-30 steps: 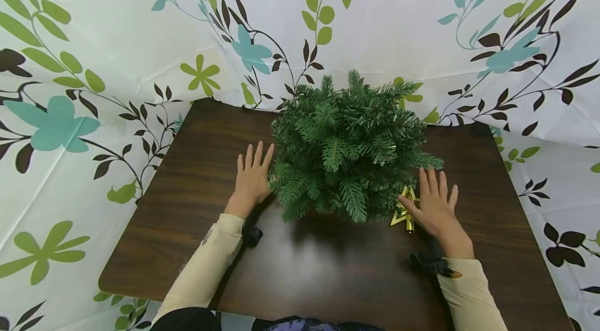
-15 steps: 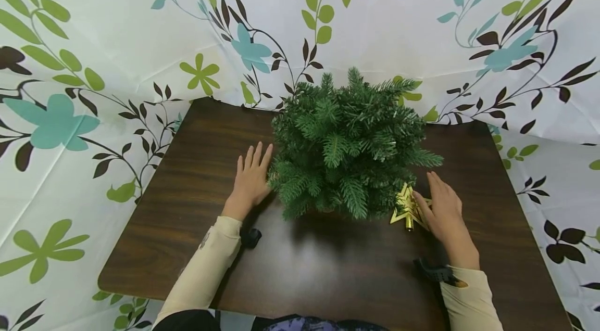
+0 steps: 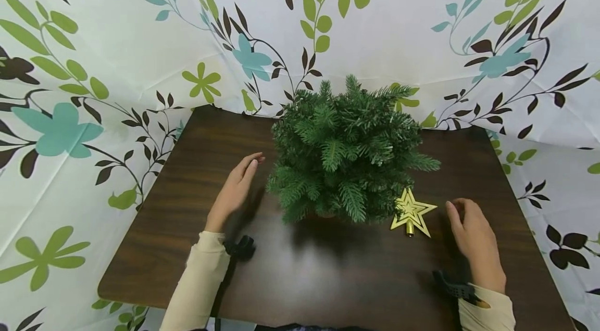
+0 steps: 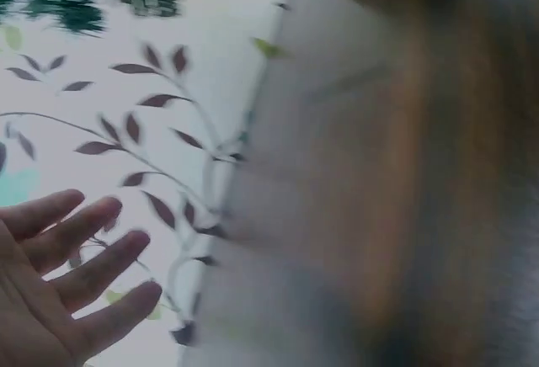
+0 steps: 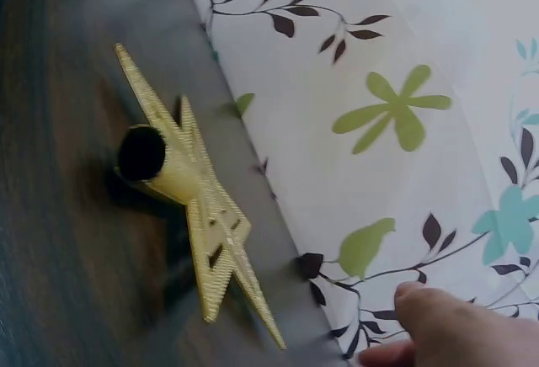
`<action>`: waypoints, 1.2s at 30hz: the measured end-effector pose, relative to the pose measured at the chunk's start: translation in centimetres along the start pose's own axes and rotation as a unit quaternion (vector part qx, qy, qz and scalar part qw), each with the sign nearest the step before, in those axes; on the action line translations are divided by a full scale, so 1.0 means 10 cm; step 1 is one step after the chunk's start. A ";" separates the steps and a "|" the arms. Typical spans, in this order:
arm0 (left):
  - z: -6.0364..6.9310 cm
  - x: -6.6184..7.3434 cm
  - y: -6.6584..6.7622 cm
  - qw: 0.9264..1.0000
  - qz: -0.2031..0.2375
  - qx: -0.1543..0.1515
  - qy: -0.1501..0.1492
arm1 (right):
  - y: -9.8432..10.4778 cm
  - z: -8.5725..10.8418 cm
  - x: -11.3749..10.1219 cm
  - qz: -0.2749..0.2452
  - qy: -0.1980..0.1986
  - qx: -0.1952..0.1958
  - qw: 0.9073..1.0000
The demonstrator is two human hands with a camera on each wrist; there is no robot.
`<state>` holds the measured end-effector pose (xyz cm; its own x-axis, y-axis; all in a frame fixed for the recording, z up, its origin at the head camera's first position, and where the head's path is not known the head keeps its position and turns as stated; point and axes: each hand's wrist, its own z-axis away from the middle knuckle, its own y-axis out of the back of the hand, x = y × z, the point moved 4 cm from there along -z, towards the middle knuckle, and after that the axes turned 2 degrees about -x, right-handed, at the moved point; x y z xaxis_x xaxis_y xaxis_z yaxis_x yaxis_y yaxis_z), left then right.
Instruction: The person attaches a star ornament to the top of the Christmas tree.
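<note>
A small artificial Christmas tree (image 3: 347,149) with bushy green branches stands on the table. My left hand (image 3: 233,190) is to the left of the tree, apart from it; in the left wrist view the left hand's fingers (image 4: 93,270) are spread and relaxed, holding nothing. A gold star tree topper (image 3: 411,212) lies by the tree's lower right branches. Its hollow socket faces the camera in the right wrist view. To the right of the star my right hand (image 3: 478,242) hovers with loosely bent fingers, apart from the star and with nothing in it.
The dark wood table (image 3: 304,274) carries the tree and the star. Behind and around it hangs a white curtain (image 3: 398,13) printed with leaves and flowers. Black straps (image 3: 241,247) sit at both wrists.
Both hands have drawn away from the tree and back towards the person, the left hand leftward, the right hand rightward. The star is uncovered now. The tree stays where it was.
</note>
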<state>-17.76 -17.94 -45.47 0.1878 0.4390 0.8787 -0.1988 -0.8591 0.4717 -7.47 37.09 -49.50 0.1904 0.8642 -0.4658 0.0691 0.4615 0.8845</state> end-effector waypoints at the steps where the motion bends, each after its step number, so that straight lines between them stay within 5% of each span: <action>1: 0.01 0.06 0.03 1.000 0.019 0.014 -0.009 | 0.01 0.01 0.03 0.007 -0.010 -0.017 1.000; 7: 0.00 0.57 0.25 0.984 0.115 0.110 -0.077 | 0.00 0.03 0.10 0.015 -0.052 -0.124 0.991; 16: 0.07 1.35 0.40 0.962 0.128 0.164 -0.176 | -0.06 0.03 -0.03 -0.032 -0.088 -0.221 0.971; 25: 0.14 2.18 0.27 0.943 0.105 0.119 -0.292 | -0.13 0.13 -0.09 -0.092 -0.121 -0.280 0.948; 31: 0.16 2.44 0.18 0.937 0.037 0.102 -0.332 | -0.19 0.15 -0.13 -0.126 -0.119 -0.300 0.938; 36: 0.13 2.56 0.10 0.942 -0.002 0.094 -0.321 | -0.22 0.14 -0.16 -0.144 -0.104 -0.304 0.936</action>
<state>-11.88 -7.96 -22.62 0.7431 0.2453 0.6225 -0.0332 -0.9157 0.4005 -6.58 34.40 -50.64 0.4407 0.6577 -0.6108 -0.4112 0.7528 0.5140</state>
